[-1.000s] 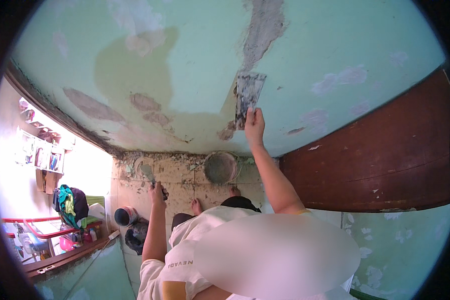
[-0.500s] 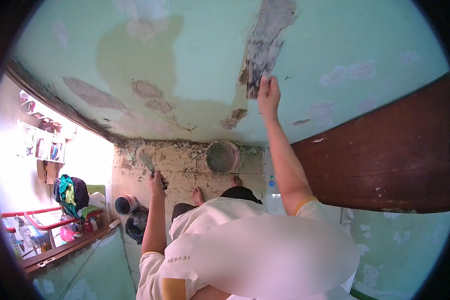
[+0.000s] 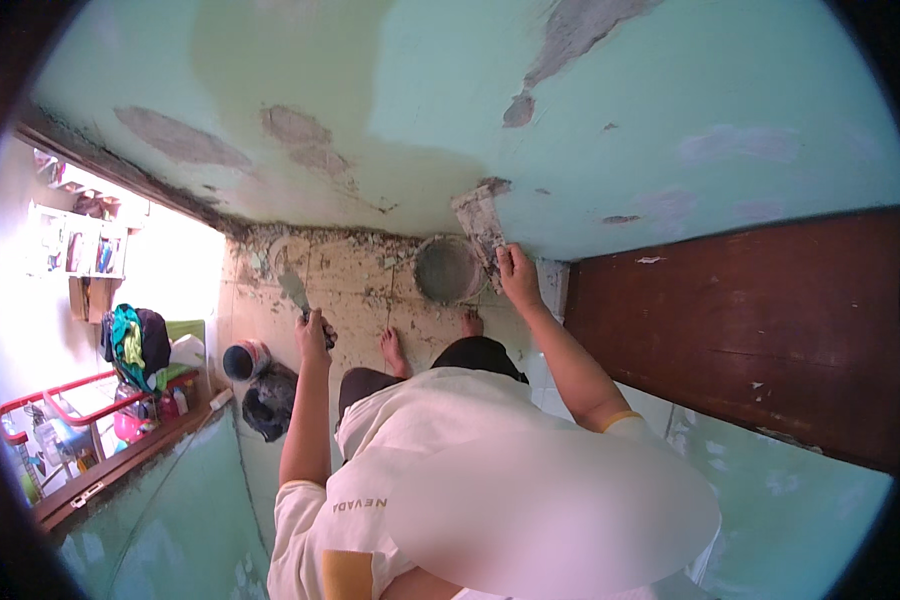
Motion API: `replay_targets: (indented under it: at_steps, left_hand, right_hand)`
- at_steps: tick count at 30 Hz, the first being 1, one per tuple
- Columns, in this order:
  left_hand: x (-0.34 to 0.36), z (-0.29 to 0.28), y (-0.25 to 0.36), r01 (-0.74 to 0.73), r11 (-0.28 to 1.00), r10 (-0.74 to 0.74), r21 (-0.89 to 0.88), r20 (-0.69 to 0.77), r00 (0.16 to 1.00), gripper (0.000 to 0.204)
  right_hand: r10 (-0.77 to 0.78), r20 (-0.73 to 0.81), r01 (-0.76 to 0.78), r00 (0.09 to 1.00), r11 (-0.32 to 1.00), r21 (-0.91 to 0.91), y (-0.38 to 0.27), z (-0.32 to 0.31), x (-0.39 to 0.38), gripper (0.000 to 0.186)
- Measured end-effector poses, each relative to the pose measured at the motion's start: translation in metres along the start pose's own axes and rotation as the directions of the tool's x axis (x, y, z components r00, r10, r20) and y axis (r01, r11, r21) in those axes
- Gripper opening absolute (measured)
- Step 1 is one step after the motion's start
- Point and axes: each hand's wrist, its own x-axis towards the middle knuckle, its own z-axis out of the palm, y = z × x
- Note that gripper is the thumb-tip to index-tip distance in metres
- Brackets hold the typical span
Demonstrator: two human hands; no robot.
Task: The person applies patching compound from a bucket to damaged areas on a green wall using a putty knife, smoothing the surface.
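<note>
In my right hand (image 3: 519,277) is a flat rectangular plastering trowel (image 3: 481,219), its face smeared with grey and white mortar. The blade's far edge is at a small rough patch low on the green wall (image 3: 420,110), just above a round bucket (image 3: 448,270). My left hand (image 3: 314,334) is closed round the handle of a putty knife (image 3: 293,289), held lower and to the left over the tiled floor. Grey mortar shows inside the bucket. Higher on the wall is a long grey plastered patch (image 3: 580,40).
Debris litters the floor tiles (image 3: 355,280) along the wall's foot. At left stand a small paint-stained pail (image 3: 246,360), a black plastic bag (image 3: 270,402) and a clothes pile (image 3: 138,345) beyond a low ledge. A brown wooden panel (image 3: 740,330) stands at right. My bare feet (image 3: 393,353) are near the bucket.
My right hand and the plastering trowel have come down the wall, from the long grey patch to a spot just above the bucket. My left hand still holds the putty knife in nearly the same place.
</note>
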Motion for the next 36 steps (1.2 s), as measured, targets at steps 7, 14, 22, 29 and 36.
replay_targets:
  at_steps: [7,14,22,29,36]
  left_hand:
    - [-0.009,-0.009,-0.037,0.063,0.997,-0.065,0.045,0.034,0.997,0.016]
    - [-0.03,-0.013,-0.081,0.217,0.975,-0.22,-0.055,-0.077,0.972,0.015]
    - [-0.032,-0.001,-0.131,0.311,0.948,-0.318,-0.072,-0.127,0.94,0.018]
    - [0.0,0.034,-0.21,0.384,0.917,-0.39,-0.11,-0.038,0.92,0.025]
    - [0.052,0.111,-0.295,0.537,0.758,-0.515,-0.369,0.166,0.841,0.031]
  right_hand:
    - [0.28,0.412,-0.153,0.867,0.937,-0.314,0.069,0.038,-0.014,0.035]
    - [0.428,0.611,-0.099,0.666,0.862,-0.497,0.106,0.097,-0.021,0.034]
    - [0.599,0.647,-0.061,0.472,0.754,-0.654,0.135,0.172,-0.006,0.038]
    - [0.554,0.601,0.221,0.576,0.602,-0.767,0.236,0.217,0.025,0.039]
    - [0.388,0.858,-0.575,0.337,0.806,-0.139,0.202,0.248,-0.073,0.039]
